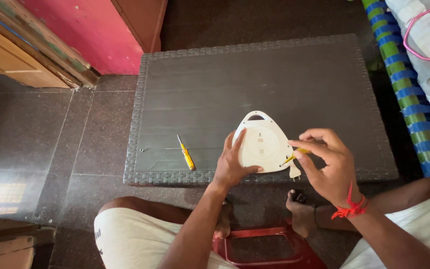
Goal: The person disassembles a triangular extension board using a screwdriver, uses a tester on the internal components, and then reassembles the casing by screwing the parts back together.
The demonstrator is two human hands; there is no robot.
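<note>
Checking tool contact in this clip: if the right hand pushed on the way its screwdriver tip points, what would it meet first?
The right hand holds a yellow screwdriver aimed down-left. Its tip would meet the white triangular casing, probably at once; whether it already touches is unclear.

screwdriver (294, 157) mostly hidden by right hand (327, 167), white casing's (265, 142) left edge under left hand (232, 162)

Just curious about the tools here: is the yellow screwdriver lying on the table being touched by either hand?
No, the yellow screwdriver lies alone on the dark table, apart from the left hand resting on the white triangular device.
</note>
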